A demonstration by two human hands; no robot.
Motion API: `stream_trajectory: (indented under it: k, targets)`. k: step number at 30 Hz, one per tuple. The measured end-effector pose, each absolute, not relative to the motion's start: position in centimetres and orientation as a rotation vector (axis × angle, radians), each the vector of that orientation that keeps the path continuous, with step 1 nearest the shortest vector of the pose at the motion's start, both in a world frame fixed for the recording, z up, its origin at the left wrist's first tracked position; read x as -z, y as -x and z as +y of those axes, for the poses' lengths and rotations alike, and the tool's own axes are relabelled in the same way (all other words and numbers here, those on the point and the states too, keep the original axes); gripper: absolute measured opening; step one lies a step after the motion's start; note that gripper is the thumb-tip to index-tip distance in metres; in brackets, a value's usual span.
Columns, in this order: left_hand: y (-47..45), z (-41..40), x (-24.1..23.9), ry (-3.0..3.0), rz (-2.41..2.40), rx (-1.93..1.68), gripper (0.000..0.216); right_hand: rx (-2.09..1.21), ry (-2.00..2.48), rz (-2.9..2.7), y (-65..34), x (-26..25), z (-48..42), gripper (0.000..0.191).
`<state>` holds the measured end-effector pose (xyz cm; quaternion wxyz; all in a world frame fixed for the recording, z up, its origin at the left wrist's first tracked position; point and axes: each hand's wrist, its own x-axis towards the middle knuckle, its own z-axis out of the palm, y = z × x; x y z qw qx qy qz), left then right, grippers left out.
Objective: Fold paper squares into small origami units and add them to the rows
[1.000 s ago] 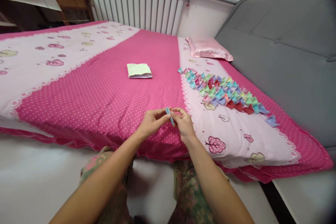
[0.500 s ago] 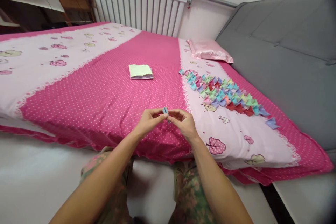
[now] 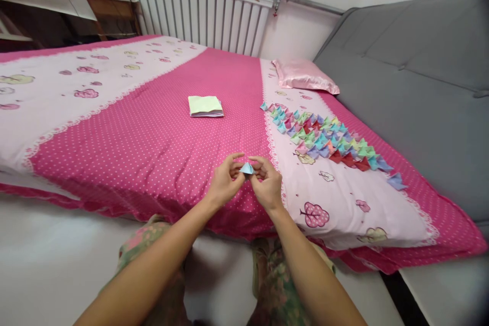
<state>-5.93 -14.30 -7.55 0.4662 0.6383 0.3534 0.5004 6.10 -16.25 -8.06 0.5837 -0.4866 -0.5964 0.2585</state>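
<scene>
A small light-blue folded paper piece point(image 3: 246, 168), triangular from this side, sits between my two hands over the near edge of the bed. My left hand point(image 3: 226, 179) grips its left side with thumb and fingers. On the other side, my right hand point(image 3: 266, 182) pinches its right part. Both index fingers arch above the paper. To the right lie rows of folded paper boats point(image 3: 324, 137) in several colours. A stack of square paper sheets point(image 3: 205, 105), pale yellow on top, rests farther back on the pink cover.
The bed point(image 3: 153, 137) has a pink dotted and white patterned cover. A pink pillow point(image 3: 303, 76) lies at the back right, beside a grey padded headboard point(image 3: 412, 71). Behind stands a white radiator point(image 3: 198, 10). A desk point(image 3: 110, 12) is at the far left.
The folded paper has turned and spread from a narrow shape to a wider triangle. My thumbs have moved apart to its lower sides, and my index fingers have lifted.
</scene>
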Motion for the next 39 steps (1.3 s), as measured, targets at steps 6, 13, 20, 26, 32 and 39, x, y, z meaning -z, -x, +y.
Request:
stream_trajectory:
  k: [6,13,20,26,32,39]
  targets:
    - [6.3,-13.9,6.7,-1.189,0.738,-1.168,0.037,-0.85,0.974,-1.317,-6.8,8.2,-15.8,0.02]
    - [6.7,-14.2,6.3,-1.13,0.734,-1.116,0.038,-0.96,0.994,-1.354,-7.2,7.6,-16.0,0.021]
    - [6.8,-14.2,6.2,-1.159,0.733,-1.069,0.043,-0.971,1.039,-1.251,-7.0,7.7,-15.9,0.021]
    - [6.8,-14.3,6.3,-1.188,0.754,-1.048,0.046,-1.009,1.057,-1.093,-7.0,7.5,-15.7,0.043]
    - [6.9,-13.7,7.7,-1.31,0.897,-0.925,0.016,-1.105,1.088,-1.021,-6.7,7.9,-15.6,0.031]
    - [7.6,-13.6,7.3,-1.483,0.92,-0.906,0.019,-1.006,1.127,-1.256,-7.2,7.5,-15.8,0.016]
